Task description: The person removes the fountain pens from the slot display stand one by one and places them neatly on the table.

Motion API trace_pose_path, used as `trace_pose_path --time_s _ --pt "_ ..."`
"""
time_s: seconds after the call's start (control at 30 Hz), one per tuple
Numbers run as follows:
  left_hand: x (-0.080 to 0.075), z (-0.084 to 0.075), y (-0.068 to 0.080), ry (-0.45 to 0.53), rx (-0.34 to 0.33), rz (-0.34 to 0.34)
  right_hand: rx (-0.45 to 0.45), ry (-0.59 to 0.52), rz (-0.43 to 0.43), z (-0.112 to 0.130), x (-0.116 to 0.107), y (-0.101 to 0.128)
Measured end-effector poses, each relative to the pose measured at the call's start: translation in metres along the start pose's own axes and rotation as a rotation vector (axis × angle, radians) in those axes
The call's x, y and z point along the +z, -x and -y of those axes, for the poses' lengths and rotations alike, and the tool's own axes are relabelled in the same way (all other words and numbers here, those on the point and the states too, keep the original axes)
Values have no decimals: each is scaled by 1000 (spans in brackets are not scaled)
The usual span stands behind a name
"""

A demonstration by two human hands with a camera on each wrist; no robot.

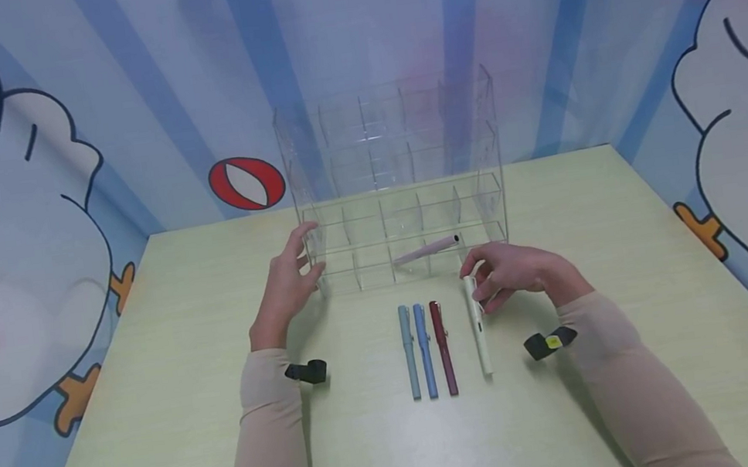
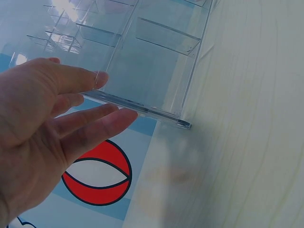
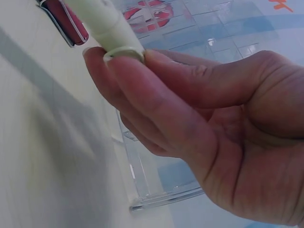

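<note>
right now our right hand (image 1: 515, 272) pinches the far end of the white pen (image 1: 478, 326), whose tail rests on the table (image 1: 634, 295) beside the dark red pen (image 1: 443, 348). our left hand (image 1: 290, 279), fingers straight, braces the clear organizer (image 1: 396, 184), steadying it; a pink pen (image 1: 427, 249) already lies inside.
</note>
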State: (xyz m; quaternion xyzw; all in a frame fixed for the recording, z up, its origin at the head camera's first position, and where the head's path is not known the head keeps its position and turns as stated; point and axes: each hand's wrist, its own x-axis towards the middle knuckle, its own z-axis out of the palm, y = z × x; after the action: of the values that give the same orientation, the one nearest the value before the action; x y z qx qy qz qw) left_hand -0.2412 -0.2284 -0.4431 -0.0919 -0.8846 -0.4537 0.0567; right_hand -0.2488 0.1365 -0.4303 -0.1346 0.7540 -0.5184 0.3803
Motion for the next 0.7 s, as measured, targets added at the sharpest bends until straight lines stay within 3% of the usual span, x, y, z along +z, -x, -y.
trace_pose_path --time_s 0.7 --pt "-1 1 -1 -39 28 -11 44 68 -27 -2 25 -15"
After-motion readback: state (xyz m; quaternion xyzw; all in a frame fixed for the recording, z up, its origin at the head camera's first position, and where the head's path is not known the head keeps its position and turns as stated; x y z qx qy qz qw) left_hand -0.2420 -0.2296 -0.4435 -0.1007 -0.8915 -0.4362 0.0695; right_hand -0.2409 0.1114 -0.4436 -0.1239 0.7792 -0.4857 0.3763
